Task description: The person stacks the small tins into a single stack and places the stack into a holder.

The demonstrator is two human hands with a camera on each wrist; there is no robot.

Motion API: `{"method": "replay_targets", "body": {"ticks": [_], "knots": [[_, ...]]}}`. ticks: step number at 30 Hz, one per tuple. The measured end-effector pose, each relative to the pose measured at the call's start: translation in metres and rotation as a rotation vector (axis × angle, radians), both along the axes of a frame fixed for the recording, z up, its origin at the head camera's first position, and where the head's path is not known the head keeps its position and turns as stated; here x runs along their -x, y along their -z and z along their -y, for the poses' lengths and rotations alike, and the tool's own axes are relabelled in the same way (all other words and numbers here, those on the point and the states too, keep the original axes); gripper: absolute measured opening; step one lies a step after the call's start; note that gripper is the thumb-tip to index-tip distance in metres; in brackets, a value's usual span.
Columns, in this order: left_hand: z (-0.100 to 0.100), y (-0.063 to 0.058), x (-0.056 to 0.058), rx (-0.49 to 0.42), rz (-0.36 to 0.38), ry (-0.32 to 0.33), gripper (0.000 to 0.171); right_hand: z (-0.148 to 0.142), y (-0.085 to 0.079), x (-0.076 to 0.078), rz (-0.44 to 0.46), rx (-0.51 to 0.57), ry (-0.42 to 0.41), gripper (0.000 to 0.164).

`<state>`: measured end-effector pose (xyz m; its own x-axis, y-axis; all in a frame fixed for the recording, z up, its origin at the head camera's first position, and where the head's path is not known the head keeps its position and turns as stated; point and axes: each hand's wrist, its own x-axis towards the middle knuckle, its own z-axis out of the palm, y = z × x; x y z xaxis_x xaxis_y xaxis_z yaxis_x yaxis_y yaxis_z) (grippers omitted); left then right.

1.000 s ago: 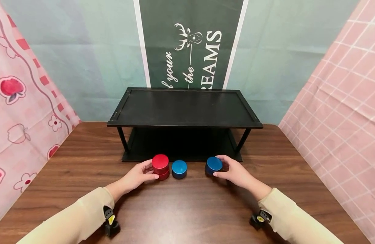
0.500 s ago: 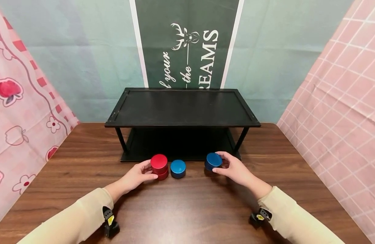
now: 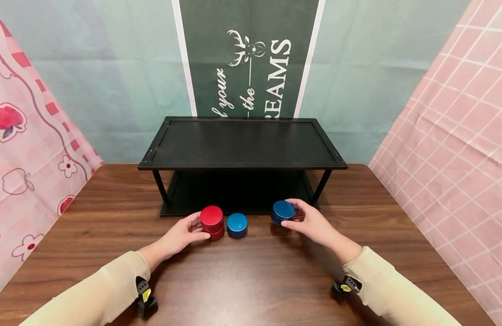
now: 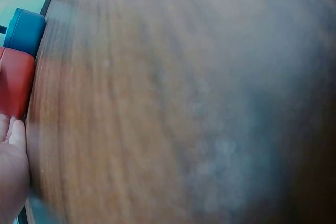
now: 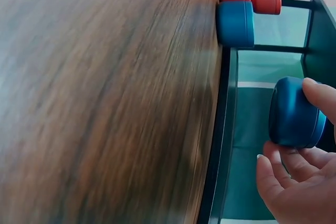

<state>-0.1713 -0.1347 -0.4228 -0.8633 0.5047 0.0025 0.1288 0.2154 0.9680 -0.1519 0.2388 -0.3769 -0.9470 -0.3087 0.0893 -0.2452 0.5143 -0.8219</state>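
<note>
Two round red tins are stacked on the table; the upper red tin [image 3: 212, 216] sits on the lower red tin [image 3: 216, 234]. My left hand [image 3: 181, 235] grips the stack from its left side, with the thumb at the lower tin in front. A round blue tin [image 3: 237, 225] stands on the table just right of the stack. My right hand [image 3: 312, 224] pinches another blue tin [image 5: 296, 113] between thumb and fingers. In the right wrist view this tin hangs above the tabletop, slightly tilted. It is near the shelf's front edge in the head view.
A black two-tier shelf [image 3: 243, 145] stands behind the tins, with its lower board [image 3: 243, 194] close to them. Its thin posts [image 3: 322, 185] rise at the sides. Brown wooden table [image 3: 243, 280] lies in front. Patterned cloths hang on the left, back and right.
My right hand has raised the blue tin off the table and moved it slightly toward the shelf. My left hand stays at the red stack. The head view has shifted a little.
</note>
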Motion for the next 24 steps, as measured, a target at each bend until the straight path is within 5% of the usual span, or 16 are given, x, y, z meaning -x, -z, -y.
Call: {"method": "replay_targets", "body": {"ticks": [24], "knots": [[0.0, 0.0, 0.001, -0.014, -0.01, 0.034, 0.062, 0.041, -0.016, 0.007, -0.02, 0.038, -0.028, 0.057]]}}
